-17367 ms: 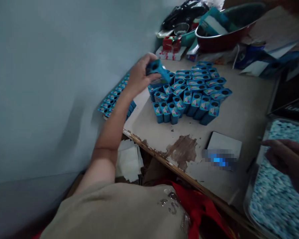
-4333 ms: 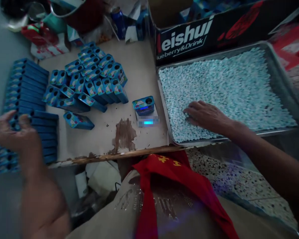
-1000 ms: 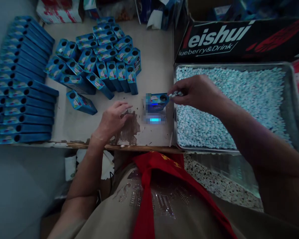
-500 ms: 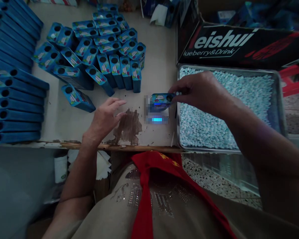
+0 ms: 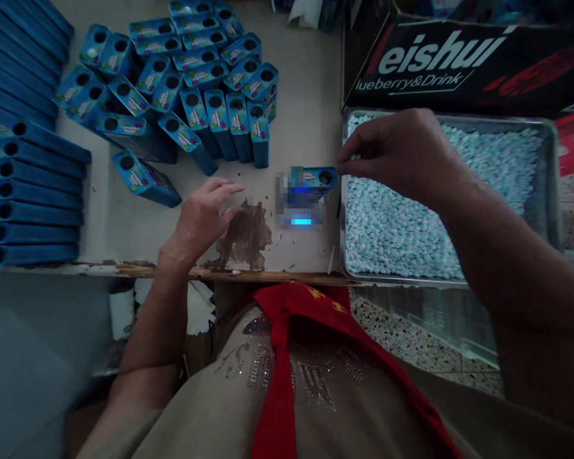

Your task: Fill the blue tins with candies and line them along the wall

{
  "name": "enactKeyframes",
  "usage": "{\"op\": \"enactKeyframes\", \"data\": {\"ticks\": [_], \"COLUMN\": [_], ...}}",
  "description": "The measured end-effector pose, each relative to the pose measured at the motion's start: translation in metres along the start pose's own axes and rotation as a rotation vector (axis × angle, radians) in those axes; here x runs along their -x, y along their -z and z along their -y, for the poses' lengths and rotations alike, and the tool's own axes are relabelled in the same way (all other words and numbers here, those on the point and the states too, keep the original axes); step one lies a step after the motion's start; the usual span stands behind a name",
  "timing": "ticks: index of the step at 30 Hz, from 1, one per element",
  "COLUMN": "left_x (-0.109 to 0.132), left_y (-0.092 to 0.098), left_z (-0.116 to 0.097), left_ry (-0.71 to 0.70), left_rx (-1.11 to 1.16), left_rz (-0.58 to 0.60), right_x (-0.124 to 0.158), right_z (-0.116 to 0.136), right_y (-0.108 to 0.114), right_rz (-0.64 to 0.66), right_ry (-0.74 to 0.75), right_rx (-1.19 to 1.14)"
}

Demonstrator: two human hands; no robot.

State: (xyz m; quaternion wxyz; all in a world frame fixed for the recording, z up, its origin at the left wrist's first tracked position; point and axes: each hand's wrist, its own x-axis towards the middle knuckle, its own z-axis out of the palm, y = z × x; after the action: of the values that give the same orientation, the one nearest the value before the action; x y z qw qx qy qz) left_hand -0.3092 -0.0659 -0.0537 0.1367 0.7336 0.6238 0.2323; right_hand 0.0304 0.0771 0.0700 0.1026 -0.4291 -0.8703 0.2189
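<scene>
A small blue candy box (image 5: pixel 329 176) with a round hole in its top sits upright on a small device with a glowing blue display (image 5: pixel 301 222); much of both is blurred out by pixels. My right hand (image 5: pixel 397 153) is beside the box, thumb and fingers pinched close to its hole end. Whatever lies between those fingertips is hidden. Beneath that hand, a metal tray (image 5: pixel 550 191) holds small pale blue and white candies (image 5: pixel 397 236). My left hand (image 5: pixel 203 213) hovers over the table left of the device, fingers stretched out and holding nothing.
Several blue boxes (image 5: pixel 215 111) with round holes stand grouped at the back left. More boxes lie stacked (image 5: pixel 33 191) along the left edge. A black printed carton (image 5: pixel 435 70) stands behind the tray. The worn wooden table edge (image 5: pixel 268 276) runs in front of me.
My right hand's fingertips have drawn slightly back from the box's hole, and the pale candies seen at them before no longer show there. My left hand stays nearly still. The view has shifted slightly.
</scene>
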Motion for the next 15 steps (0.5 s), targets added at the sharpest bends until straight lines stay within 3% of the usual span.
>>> {"op": "enactKeyframes", "data": {"ticks": [8, 15], "left_x": [-0.006, -0.002], "left_y": [-0.003, -0.004], "left_z": [-0.002, 0.005], "left_ry": [-0.007, 0.000], "left_rx": [0.046, 0.036], "left_rz": [0.012, 0.009], "right_x": [-0.003, -0.001], "right_z": [0.002, 0.002], "right_y": [-0.006, -0.007], "right_rz": [0.078, 0.075], "right_ry": [0.116, 0.076], "right_rx": [0.068, 0.057]}}
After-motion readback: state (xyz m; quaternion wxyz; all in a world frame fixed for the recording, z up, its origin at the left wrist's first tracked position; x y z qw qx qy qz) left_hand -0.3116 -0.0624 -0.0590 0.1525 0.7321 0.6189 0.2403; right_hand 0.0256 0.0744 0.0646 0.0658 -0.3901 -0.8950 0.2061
